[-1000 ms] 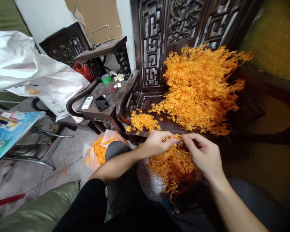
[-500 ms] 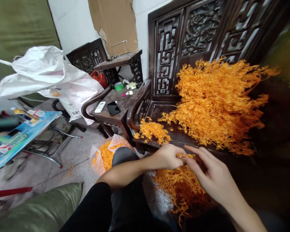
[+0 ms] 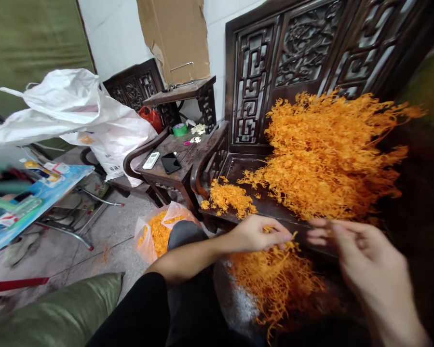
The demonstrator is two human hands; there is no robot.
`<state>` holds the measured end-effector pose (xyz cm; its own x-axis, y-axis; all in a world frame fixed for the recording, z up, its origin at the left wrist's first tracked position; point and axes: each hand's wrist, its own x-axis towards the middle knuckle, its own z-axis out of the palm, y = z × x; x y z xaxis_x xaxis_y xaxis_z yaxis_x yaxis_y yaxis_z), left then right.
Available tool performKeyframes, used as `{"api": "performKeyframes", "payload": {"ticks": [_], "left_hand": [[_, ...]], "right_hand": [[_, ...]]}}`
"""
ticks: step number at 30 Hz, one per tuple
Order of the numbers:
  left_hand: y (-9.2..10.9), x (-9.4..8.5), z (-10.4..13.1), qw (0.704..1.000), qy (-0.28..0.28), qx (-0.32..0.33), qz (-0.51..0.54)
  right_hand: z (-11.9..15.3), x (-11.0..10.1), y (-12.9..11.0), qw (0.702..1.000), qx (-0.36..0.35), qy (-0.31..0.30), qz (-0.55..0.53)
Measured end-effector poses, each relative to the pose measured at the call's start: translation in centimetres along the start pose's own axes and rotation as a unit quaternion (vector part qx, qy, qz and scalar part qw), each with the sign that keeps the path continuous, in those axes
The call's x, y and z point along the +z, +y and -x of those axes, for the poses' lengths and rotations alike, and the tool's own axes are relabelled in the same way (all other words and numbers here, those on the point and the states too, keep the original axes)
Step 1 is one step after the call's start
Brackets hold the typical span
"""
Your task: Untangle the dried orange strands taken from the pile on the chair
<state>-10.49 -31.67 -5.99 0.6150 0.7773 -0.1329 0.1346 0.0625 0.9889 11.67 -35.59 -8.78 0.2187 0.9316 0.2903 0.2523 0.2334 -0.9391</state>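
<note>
My left hand (image 3: 262, 233) is closed, its thumb and fingers pinching a small orange sprig (image 3: 292, 243), partly hidden by the fingers. To its right, my right hand (image 3: 369, 262) is apart from it, with fingers half curled and smeared by motion, so whether they grip anything is unclear. Below both hands lies a loose heap of stringy orange sprigs (image 3: 275, 284) near my legs. A much larger pile of orange sprigs (image 3: 325, 154) rests on the dark carved wooden bench (image 3: 238, 166). On the bench's left end sits a small orange cluster (image 3: 231, 198).
A translucent bag (image 3: 142, 236) holding orange pieces stands on the floor by my knee. Left of the bench, a side table (image 3: 188, 154) carries a phone (image 3: 170, 163), a white remote (image 3: 151, 160) and green tape (image 3: 180, 129). Farther left are a white sack (image 3: 119, 135) and a blue folding table (image 3: 58, 193).
My right hand has pulled away to the right from my left hand; they were together at the orange piece. My left hand has stayed nearly in place.
</note>
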Motion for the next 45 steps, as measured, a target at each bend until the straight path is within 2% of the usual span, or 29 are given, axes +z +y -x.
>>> {"api": "performKeyframes", "payload": {"ticks": [3,5,8,11,15,17,19,21,22,23,25,27,28,31,33,34,35,36,37,38,40,43,45], "left_hand": [[-0.7,0.8,-0.6,0.997,0.036,0.033,0.068],[-1.0,1.1,-1.0,0.994,0.043,0.052,0.085],[-1.1,1.1,-1.4,0.992,0.066,0.071,0.081],[-1.1,0.9,-1.2,0.99,0.093,0.076,0.077],[-1.2,0.7,-1.2,0.988,0.096,0.071,0.101],[-1.0,0.9,-1.1,0.985,0.098,0.068,0.127],[-0.5,1.1,-1.0,0.982,0.093,0.058,0.157],[-0.2,1.4,-0.8,0.978,0.093,0.045,0.183],[0.0,1.5,-0.7,0.976,0.096,0.041,0.192],[0.0,1.6,-0.7,0.975,0.098,0.042,0.196],[0.0,1.9,-0.8,0.975,0.1,0.049,0.193],[0.0,2.3,-1.1,0.976,0.094,0.052,0.189],[0.1,2.4,-1.2,0.977,0.085,0.049,0.19],[0.6,2.6,-1.3,0.977,0.043,0.017,0.21],[1.2,2.1,-1.4,0.97,0.04,-0.009,0.242],[1.5,1.7,-1.3,0.964,0.054,-0.016,0.259],[1.8,1.2,-1.3,0.959,0.073,-0.016,0.275],[2.1,0.6,-1.3,0.953,0.093,-0.012,0.288],[2.3,0.2,-1.3,0.949,0.104,-0.007,0.299],[2.5,-0.2,-1.3,0.945,0.102,-0.005,0.31],[2.8,-0.6,-1.4,0.938,0.061,-0.024,0.341],[2.8,-0.4,-1.7,0.917,-0.009,-0.073,0.392],[2.4,0.1,-2.0,0.916,-0.014,-0.075,0.393]], "right_hand": [[0.6,2.5,-0.2,0.997,0.072,-0.035,-0.002],[0.8,3.5,0.0,0.997,0.05,-0.042,0.037],[0.9,3.8,0.0,0.996,0.011,-0.079,0.039],[1.2,3.7,-1.0,0.994,-0.019,-0.099,0.046],[1.3,3.9,-2.4,0.99,-0.059,-0.108,0.065],[0.9,3.6,-2.2,0.996,-0.048,-0.058,0.046],[0.3,2.8,-1.5,0.999,-0.009,0.029,-0.014],[-0.2,1.8,-0.9,0.988,0.033,0.112,-0.101],[-0.4,1.5,-0.8,0.982,0.049,0.129,-0.133],[-0.4,1.3,-0.9,0.981,0.056,0.119,-0.144],[-0.2,1.7,-1.5,0.994,0.04,0.04,-0.098],[0.5,2.8,-2.4,1.0,-0.01,-0.02,-0.017],[0.8,3.4,-2.8,0.999,-0.038,-0.021,0.013],[0.8,3.7,-3.1,0.996,-0.078,0.032,0.029],[-0.2,2.0,-2.3,0.989,-0.058,0.127,-0.04],[-0.9,0.7,-1.7,0.977,-0.04,0.19,-0.09],[-1.6,-0.7,-1.0,0.947,-0.018,0.277,-0.159],[-2.3,-2.1,-0.3,0.927,0.007,0.306,-0.218],[-2.8,-3.2,0.2,0.919,0.028,0.302,-0.251],[-3.1,-3.9,0.7,0.925,0.046,0.277,-0.256],[-2.8,-3.8,1.0,0.947,0.065,0.208,-0.234],[-1.0,-1.2,0.3,0.982,0.04,0.118,-0.142],[0.1,0.7,-0.8,0.996,-0.006,0.077,-0.042]]}}
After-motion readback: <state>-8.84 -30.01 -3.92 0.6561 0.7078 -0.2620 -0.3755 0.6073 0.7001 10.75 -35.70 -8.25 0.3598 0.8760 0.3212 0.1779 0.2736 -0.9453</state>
